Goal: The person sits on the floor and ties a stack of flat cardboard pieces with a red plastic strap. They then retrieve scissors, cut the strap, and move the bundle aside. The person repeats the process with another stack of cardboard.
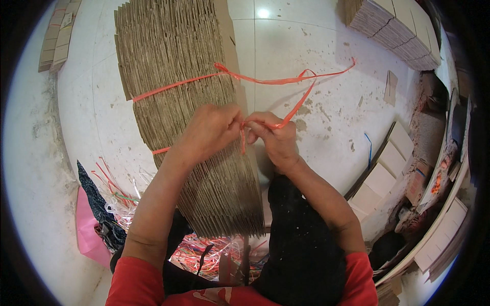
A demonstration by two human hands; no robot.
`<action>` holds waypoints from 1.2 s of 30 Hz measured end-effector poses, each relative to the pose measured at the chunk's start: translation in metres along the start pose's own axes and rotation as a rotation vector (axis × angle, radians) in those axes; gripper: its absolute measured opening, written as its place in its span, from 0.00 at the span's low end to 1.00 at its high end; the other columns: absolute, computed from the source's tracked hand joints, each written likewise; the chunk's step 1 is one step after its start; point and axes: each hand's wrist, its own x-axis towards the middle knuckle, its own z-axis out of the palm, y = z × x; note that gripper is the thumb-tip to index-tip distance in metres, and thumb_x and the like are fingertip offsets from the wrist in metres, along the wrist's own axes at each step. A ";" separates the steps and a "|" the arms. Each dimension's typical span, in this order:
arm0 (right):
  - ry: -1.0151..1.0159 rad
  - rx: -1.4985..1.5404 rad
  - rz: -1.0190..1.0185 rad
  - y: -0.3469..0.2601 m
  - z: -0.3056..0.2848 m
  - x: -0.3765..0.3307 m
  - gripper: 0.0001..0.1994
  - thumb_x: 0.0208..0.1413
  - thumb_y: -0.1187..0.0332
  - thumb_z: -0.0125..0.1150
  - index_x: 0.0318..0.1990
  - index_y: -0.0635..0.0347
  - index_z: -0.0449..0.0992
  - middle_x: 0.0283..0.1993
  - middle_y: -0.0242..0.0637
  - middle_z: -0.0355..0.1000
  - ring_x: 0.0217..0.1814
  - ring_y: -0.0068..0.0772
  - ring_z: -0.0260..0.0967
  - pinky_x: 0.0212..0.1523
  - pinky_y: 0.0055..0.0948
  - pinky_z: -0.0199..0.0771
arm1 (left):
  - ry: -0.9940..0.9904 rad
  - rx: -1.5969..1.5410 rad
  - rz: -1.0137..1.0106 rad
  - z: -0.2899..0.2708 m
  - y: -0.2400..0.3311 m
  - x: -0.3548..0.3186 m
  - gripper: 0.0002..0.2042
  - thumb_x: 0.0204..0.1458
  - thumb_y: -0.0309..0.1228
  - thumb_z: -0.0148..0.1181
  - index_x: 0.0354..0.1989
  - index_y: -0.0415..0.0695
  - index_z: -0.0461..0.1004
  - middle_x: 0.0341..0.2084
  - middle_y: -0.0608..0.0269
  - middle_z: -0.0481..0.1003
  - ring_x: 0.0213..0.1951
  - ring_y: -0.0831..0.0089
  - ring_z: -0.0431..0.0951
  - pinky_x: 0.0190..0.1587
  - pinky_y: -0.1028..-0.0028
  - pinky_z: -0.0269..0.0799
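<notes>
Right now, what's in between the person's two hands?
In the head view, a bit of red strip shows between the left hand and the right hand.

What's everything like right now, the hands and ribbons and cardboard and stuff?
Left hand: closed, pinching ribbon
Right hand: closed, pinching ribbon
Cardboard: flat sheets, packed tightly on edge
Top ribbon: across the cardboard, its end trailing right
Bottom ribbon: partly hidden, can't tell if knotted
Strands: loose, tangled
Floor: littered with bits
</notes>
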 end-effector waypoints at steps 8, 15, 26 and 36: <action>-0.085 -0.901 -0.246 0.031 -0.013 -0.006 0.10 0.55 0.68 0.48 0.27 0.65 0.70 0.21 0.48 0.66 0.22 0.50 0.63 0.25 0.36 0.63 | -0.023 0.250 0.035 -0.007 -0.002 -0.015 0.05 0.39 0.22 0.54 0.24 0.40 0.63 0.14 0.53 0.66 0.18 0.55 0.71 0.22 0.65 0.66; -0.074 -0.517 0.170 0.050 -0.016 -0.010 0.15 0.54 0.60 0.47 0.24 0.63 0.70 0.19 0.44 0.69 0.21 0.40 0.69 0.25 0.37 0.67 | 0.009 0.318 0.003 0.000 0.005 -0.023 0.07 0.39 0.24 0.56 0.26 0.40 0.64 0.19 0.53 0.69 0.23 0.54 0.72 0.26 0.61 0.67; -0.098 -0.012 0.509 0.030 -0.024 -0.047 0.35 0.47 0.54 0.63 0.61 0.58 0.58 0.48 0.47 0.67 0.36 0.33 0.69 0.24 0.24 0.69 | 0.940 -0.265 -0.569 -0.019 -0.098 -0.177 0.39 0.49 0.45 0.57 0.65 0.39 0.46 0.63 0.53 0.51 0.63 0.62 0.53 0.60 0.66 0.51; -0.401 0.005 0.529 -0.014 0.017 -0.031 0.51 0.42 0.62 0.65 0.68 0.46 0.31 0.62 0.56 0.52 0.50 0.41 0.65 0.34 0.30 0.74 | 0.555 -0.791 -0.475 -0.009 -0.100 -0.158 0.30 0.49 0.43 0.57 0.55 0.35 0.61 0.49 0.56 0.68 0.49 0.67 0.67 0.53 0.70 0.61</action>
